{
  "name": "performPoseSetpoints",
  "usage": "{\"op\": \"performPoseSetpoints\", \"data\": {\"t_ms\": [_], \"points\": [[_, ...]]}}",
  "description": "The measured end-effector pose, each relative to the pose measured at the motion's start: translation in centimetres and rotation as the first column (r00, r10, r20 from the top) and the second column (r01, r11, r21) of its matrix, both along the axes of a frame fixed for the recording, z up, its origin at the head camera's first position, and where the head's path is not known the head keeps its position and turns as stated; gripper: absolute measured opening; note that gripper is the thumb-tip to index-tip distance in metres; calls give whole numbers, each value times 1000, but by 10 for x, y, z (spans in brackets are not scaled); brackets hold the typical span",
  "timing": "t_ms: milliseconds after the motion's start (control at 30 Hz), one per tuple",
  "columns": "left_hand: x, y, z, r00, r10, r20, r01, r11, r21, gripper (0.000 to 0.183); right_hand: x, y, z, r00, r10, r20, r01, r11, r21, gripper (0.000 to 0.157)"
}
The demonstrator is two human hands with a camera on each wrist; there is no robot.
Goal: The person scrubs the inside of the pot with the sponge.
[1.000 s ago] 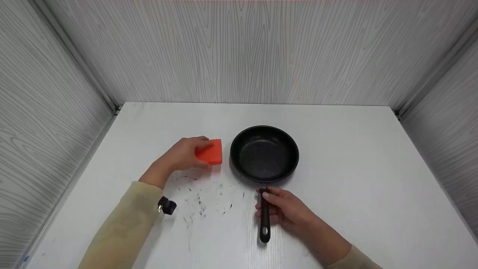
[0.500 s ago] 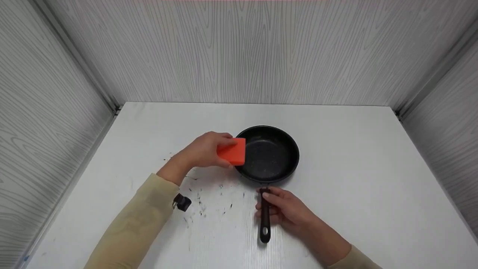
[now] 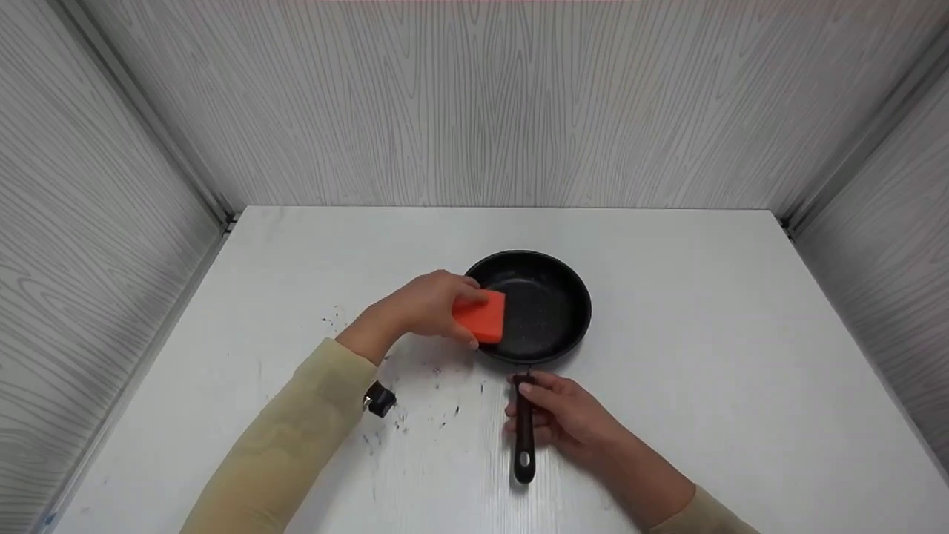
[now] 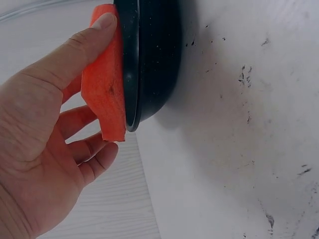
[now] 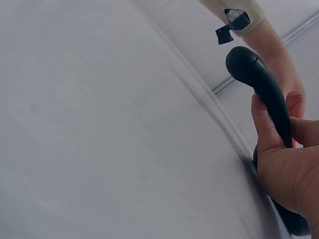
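Note:
A black frying pan stands on the white table, its handle pointing toward me. My right hand grips that handle near the pan, thumb on top and fingers beneath; the right wrist view shows the handle's rounded end jutting past the hand. Between thumb and fingers my left hand pinches an orange-red sponge, which overlaps the pan's left side. Seen from the left wrist, the sponge is right at the pan's rim, with the thumb pressed on its outer face.
Dark specks and smears mark the white tabletop left of the handle. Grey wood-grain panels enclose the table at the back and both sides. A small black device sits at the left sleeve's cuff.
My left hand has carried the sponge rightward from beside the pan to over its left part, and lately a little toward me. The right hand keeps its grip on the handle.

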State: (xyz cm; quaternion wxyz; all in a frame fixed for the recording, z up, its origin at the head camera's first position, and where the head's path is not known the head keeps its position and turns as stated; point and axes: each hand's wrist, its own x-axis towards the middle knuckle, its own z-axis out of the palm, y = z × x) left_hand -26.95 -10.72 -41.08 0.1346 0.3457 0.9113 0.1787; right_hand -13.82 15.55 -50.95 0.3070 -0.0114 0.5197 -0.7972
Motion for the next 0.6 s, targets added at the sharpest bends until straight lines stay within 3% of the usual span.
{"op": "performPoseSetpoints", "data": {"t_ms": [333, 600], "points": [[-2, 10, -8, 998, -64, -14, 63, 996, -56, 64, 2, -3, 1, 1000, -3, -2, 3, 1000, -4, 48], [-3, 9, -3, 997, -72, 36, 76, 992, -105, 59, 1, -4, 1, 1000, 15, -19, -15, 999, 32, 49]]}}
